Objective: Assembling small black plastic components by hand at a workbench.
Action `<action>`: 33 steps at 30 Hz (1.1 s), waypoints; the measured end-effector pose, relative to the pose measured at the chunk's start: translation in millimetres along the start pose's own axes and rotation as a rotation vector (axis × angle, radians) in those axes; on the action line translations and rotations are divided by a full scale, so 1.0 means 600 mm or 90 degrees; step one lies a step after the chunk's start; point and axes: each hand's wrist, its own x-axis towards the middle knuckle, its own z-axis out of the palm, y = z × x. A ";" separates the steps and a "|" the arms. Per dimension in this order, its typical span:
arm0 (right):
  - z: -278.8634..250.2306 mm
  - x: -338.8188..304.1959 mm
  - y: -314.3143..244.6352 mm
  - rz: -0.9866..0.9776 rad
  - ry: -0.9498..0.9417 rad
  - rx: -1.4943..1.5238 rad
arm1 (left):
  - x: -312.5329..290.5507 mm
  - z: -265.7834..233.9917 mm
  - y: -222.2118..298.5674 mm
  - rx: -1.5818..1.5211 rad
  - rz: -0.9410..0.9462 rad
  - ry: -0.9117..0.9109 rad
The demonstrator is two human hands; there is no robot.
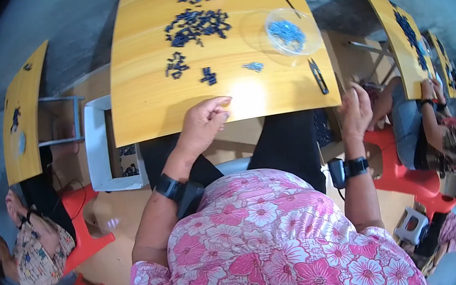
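Note:
My left hand (pixel 202 127) is over the table's near edge, thumb and fingers closed together; whether a small piece is between the fingertips I cannot make out. Past the table's right corner is my right hand (pixel 356 111), its fingers loosely bent and apart, slightly blurred, with nothing visible in them. On the yellow table (pixel 153 109), a small cluster of black pieces (pixel 208 76) is nearest my left hand. To its right lies a little heap of small blue-grey pieces (pixel 253 67). Black thread snips (pixel 318 76) rest near the right edge, closest to my right hand.
A clear round tub (pixel 313 43) holds blue pieces (pixel 286 35). Larger piles of black pieces (pixel 197 25) lie farther back. A white box (pixel 100 152) stands below the table's left side. People sit at tables on both sides, a red stool (pixel 402 179) at the right.

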 end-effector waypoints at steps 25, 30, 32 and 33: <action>0.327 -0.081 -0.064 -0.317 -0.459 -0.217 | 0.000 -0.007 0.002 0.100 0.063 0.023; 0.370 -0.078 -0.045 -0.312 -0.478 -0.249 | 0.001 -0.003 0.000 0.106 0.100 0.040; 0.375 -0.079 -0.040 -0.333 -0.473 -0.285 | -0.001 -0.004 -0.001 0.103 0.101 0.042; 0.376 -0.078 -0.038 -0.334 -0.477 -0.286 | -0.001 -0.004 0.000 0.104 0.104 0.040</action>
